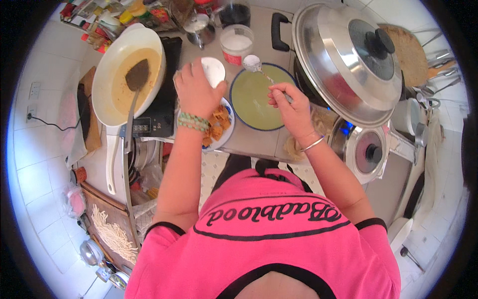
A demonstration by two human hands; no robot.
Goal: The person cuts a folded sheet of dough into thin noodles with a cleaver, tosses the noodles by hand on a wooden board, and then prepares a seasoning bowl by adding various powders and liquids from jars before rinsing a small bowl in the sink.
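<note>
My right hand (289, 104) grips the handle of a spoon (253, 64) heaped with white powder. The spoon is over the far edge of a blue-rimmed bowl (257, 99) of pale greenish liquid. My left hand (199, 86) is around the near left side of a small white bowl (214, 71) holding white powder; its grip is partly hidden by the hand itself. Under my left wrist, a plate (228, 132) holds orange-brown chunks of food. An uncovered plastic tub (236, 42) of white powder stands beyond the spoon.
At left, a white frying pan (101, 86) with brownish liquid and a spatula (137, 76) rests on a black induction cooker (158, 112). A large domed-lid pot (321, 56) and a smaller lidded pot (362, 164) stand at right. Noodles (112, 233) lie on a board, lower left.
</note>
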